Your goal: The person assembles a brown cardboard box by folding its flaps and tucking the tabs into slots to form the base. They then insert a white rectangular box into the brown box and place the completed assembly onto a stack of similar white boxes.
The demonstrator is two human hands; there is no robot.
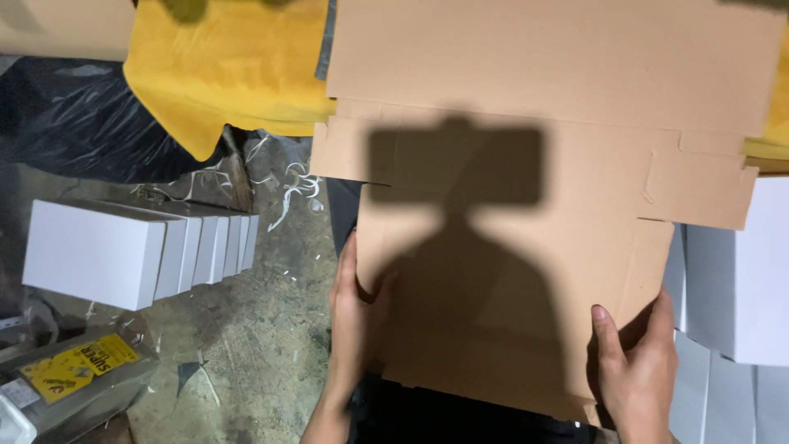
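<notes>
A flat, unfolded brown cardboard box blank (526,148) with flaps and cut slots lies spread in front of me. My left hand (352,316) grips its near left edge, thumb on top. My right hand (637,366) grips the near right edge, thumb pressed onto the upper face. A dark shadow of a head and camera falls across the middle of the cardboard.
A row of white boxes (123,251) stands on the dirty floor at the left. More white boxes (735,279) are stacked at the right. Yellow cloth (230,74) and black plastic sheet (74,115) lie at the back left. A metal tin with a yellow label (74,370) sits bottom left.
</notes>
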